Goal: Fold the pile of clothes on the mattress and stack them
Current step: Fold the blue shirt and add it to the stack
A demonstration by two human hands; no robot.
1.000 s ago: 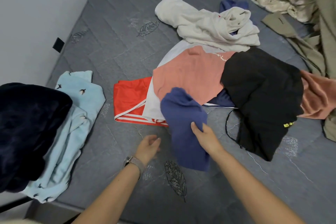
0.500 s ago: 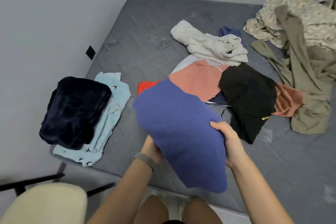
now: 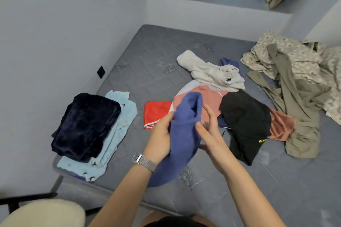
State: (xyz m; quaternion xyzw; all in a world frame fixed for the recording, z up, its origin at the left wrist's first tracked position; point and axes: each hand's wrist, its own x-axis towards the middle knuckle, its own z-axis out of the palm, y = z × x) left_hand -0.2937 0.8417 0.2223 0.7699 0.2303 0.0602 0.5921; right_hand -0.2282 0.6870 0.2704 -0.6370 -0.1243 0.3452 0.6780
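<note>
Head view, frame centre: left hand (image 3: 159, 134) grips the blue garment (image 3: 181, 134), right hand (image 3: 210, 132) pinches its other side; its long axis hangs top to bottom between them

hands (image 3: 184, 134) hold blue garment (image 3: 184, 131)

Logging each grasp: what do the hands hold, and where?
Both hold the blue garment near its upper end: left hand and right hand on opposite sides.
</note>
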